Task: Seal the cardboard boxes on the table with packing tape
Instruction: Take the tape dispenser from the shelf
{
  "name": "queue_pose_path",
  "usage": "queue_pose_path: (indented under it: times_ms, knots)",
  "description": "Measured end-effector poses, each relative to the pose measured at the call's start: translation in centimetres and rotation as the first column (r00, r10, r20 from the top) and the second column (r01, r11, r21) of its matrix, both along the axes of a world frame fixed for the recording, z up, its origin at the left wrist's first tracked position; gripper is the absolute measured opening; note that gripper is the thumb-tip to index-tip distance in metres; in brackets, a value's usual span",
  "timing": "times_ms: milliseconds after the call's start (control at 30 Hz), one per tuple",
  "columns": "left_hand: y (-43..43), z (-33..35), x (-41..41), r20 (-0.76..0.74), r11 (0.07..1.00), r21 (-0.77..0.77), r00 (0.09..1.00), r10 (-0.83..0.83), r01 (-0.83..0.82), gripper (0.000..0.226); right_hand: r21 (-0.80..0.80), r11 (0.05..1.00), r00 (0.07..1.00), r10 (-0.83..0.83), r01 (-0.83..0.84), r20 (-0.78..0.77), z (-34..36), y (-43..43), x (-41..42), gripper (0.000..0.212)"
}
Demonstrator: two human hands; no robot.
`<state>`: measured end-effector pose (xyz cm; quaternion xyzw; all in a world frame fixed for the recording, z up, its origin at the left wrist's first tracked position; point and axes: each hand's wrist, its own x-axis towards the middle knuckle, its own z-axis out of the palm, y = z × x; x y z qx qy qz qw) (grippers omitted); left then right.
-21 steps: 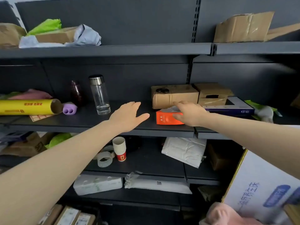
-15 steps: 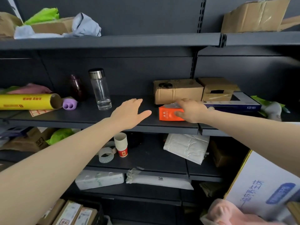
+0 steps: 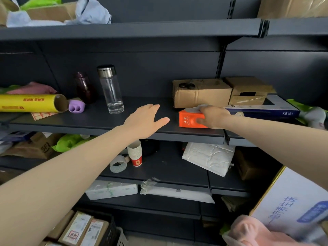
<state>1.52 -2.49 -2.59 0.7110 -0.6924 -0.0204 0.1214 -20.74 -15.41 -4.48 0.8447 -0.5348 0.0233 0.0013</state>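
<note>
Right hand grips orange tissue pack on dark shelf | left hand open, flat, empty beside it

hands: 2 | cardboard boxes, middle shelf: 2 | bottles: 2 | tape rolls: 1 | orange packs: 1 | yellow tubes: 1

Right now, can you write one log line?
right hand: gripping orange tissue pack | left hand: open, empty | tape roll: lower shelf, untouched
</note>
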Motion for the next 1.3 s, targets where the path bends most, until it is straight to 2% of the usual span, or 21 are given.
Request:
queue_pose_path:
  times_ms: [200, 433, 700, 1000, 1300]
  knots:
    - [0.1, 0.0, 0.2, 0.004, 1.0, -0.013, 1.0, 0.003, -0.003, 0.072, -0.004, 1.0, 1.0, 0.002, -0.002, 0.001, -0.7, -1.5, 0.3, 0.046]
    - [0.3, -0.7, 0.5, 0.017, 1.0, 0.003, 1.0, 0.011, -0.011, 0.073, -0.056, 0.998, 1.0, 0.001, -0.001, -0.002, -1.4, -1.9, 0.4, 0.049]
    - [0.6, 0.3, -0.9, 0.012, 1.0, -0.014, 1.0, -0.007, 0.008, 0.073, -0.197, 0.98, 0.989, 0.048, -0.02, 0.138, -0.6, -0.1, -1.5, 0.05]
    - [1.6, 3.6, -5.6, 0.021, 0.987, -0.103, 0.992, -0.122, 0.123, 0.071, -0.279, 0.956, 0.976, -0.03, 0.09, 0.214, 3.6, 4.5, -8.3, 0.043]
    - [3.6, 5.5, -12.1, 0.008, 0.939, -0.196, 0.958, -0.287, 0.283, 0.068, -0.352, 0.915, 0.969, -0.127, 0.198, 0.214, 6.0, 12.0, -16.7, 0.047]
